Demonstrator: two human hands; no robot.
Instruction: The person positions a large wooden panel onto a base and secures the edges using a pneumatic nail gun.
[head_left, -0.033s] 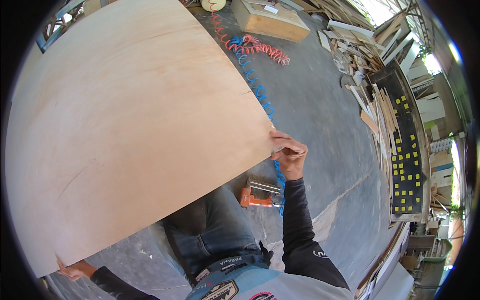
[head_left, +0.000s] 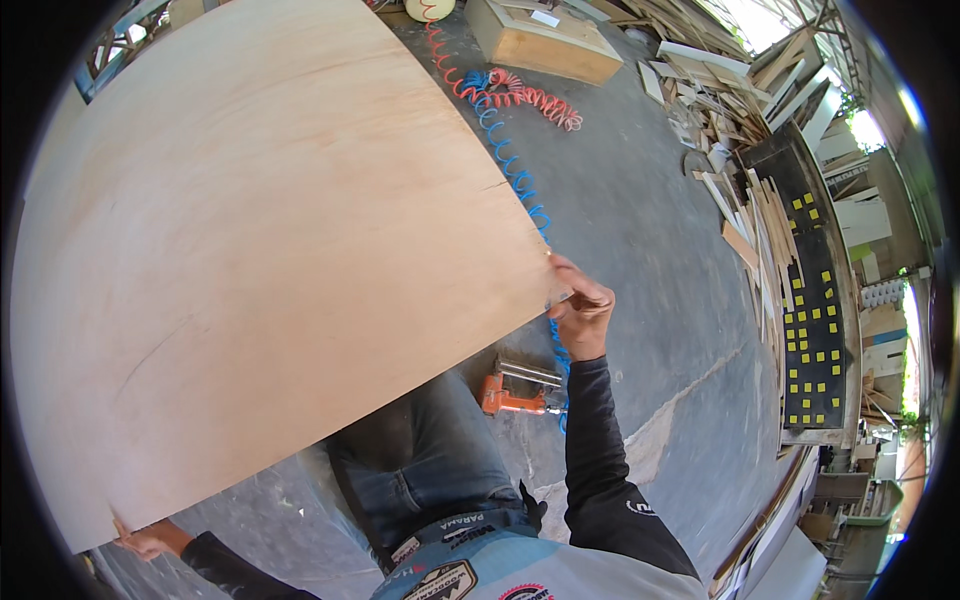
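Evidently, a broad plywood sheet (head_left: 280, 240) is held between the person's two hands, its pale face stretched out to the left of and ahead of the right fingers. At its right corner, the sheet is touched by the right hand (head_left: 583, 310), whose thumb and fingers are bent about the corner with a gap seen between them; whether the corner is firmly squeezed cannot be told. At its near left corner, the edge is pinched by the left hand (head_left: 155, 540), a digit laid over the upper face and the rest partly hidden.

Just beyond the right fingertips, a blue coiled hose (head_left: 497, 135) is seen along the sheet's edge, and it is passed behind the right hand toward the body. Below the right fingers, nearer the person, an orange nail gun (head_left: 515, 395) is laid on the grey floor (head_left: 660, 230). Well ahead of those fingers, a red coiled hose (head_left: 540, 103) is bunched on the floor, and past it a wooden box (head_left: 550, 55) is placed. Well to the right of the right fingers, wood strips (head_left: 765, 240) are heaped beside a black panel (head_left: 808, 360), which is dotted with yellow squares (head_left: 820, 355). Between the two hands, the person's jeans (head_left: 450, 440) are partly covered by the sheet.
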